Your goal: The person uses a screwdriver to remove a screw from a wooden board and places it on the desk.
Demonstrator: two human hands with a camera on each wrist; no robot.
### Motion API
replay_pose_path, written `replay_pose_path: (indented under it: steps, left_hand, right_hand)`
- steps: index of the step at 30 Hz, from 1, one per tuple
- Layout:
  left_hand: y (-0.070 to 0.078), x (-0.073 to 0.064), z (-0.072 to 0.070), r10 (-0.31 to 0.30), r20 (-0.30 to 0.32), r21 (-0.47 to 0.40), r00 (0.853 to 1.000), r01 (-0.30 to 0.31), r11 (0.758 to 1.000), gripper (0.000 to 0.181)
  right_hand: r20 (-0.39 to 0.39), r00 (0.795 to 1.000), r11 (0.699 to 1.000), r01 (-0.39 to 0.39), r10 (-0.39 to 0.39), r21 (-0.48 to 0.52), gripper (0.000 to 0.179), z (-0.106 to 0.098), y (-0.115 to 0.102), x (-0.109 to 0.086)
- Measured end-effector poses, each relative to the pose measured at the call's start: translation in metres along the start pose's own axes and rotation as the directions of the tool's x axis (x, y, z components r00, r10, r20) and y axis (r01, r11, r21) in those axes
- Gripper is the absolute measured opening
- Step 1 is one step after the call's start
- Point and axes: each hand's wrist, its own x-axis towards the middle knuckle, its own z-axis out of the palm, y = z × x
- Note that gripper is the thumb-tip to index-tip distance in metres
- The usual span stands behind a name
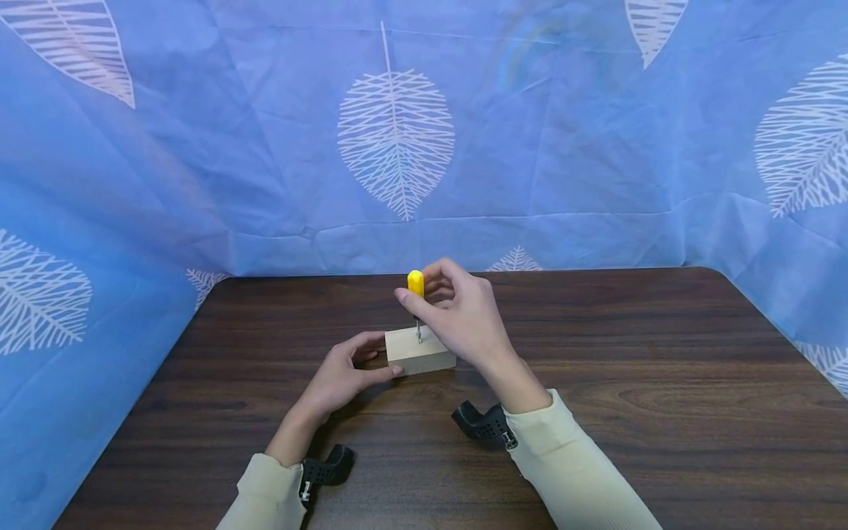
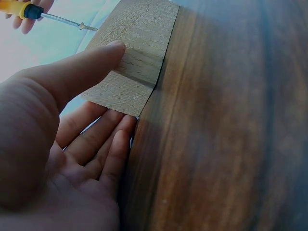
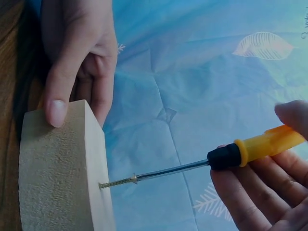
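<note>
A pale wooden block [image 1: 419,362] lies on the table, its left end held by my left hand [image 1: 341,377]. The thumb [image 2: 91,65] presses its near side while the other fingers reach behind it. My right hand [image 1: 473,316] grips a screwdriver [image 1: 415,283] with a yellow handle and black collar, held upright over the block. In the right wrist view, a brass-coloured screw [image 3: 119,182] stands with its point at the block's top face, most of its thread showing. The screwdriver's tip meets the screw head.
The dark wood-grain table [image 1: 629,353] extends around both arms. Behind it and at its sides hangs a blue cloth [image 1: 563,147] with white leaf prints. A black camera mount [image 1: 480,425] is strapped to the right wrist, another mount [image 1: 329,467] to the left.
</note>
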Motion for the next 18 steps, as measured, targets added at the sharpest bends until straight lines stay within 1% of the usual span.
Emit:
replay_pose_path:
  steps: [4, 8, 15, 18]
  left_hand:
    - [0.0011, 0.0008, -0.0001, 0.009, 0.003, -0.005, 1.0, -0.009, 1.0, 0.058]
    - [0.0009, 0.0012, -0.0002, 0.006, 0.001, -0.002, 1.0, -0.006, 1.0, 0.058]
    - [-0.0011, 0.0002, 0.0, -0.003, 0.004, -0.003, 1.0, 0.003, 1.0, 0.058]
    - [-0.0004, 0.0004, 0.0, -0.002, 0.005, -0.001, 1.0, 0.002, 1.0, 0.058]
  right_hand:
    - [-0.005, 0.999, 0.999, 0.032, -0.032, 0.03, 0.021, 0.001, 0.0001, 0.0001]
    - [-0.009, 0.999, 0.998, 0.042, -0.042, 0.045, 0.019, 0.0014, 0.0001, -0.0002]
    - [0.001, 1.0, 1.0, -0.005, 0.005, 0.018, 0.021, 0.0013, -0.0009, -0.0009]
    - [-0.012, 1.0, 1.0, -0.001, 0.001, -0.001, 0.023, 0.0011, -0.001, -0.0013]
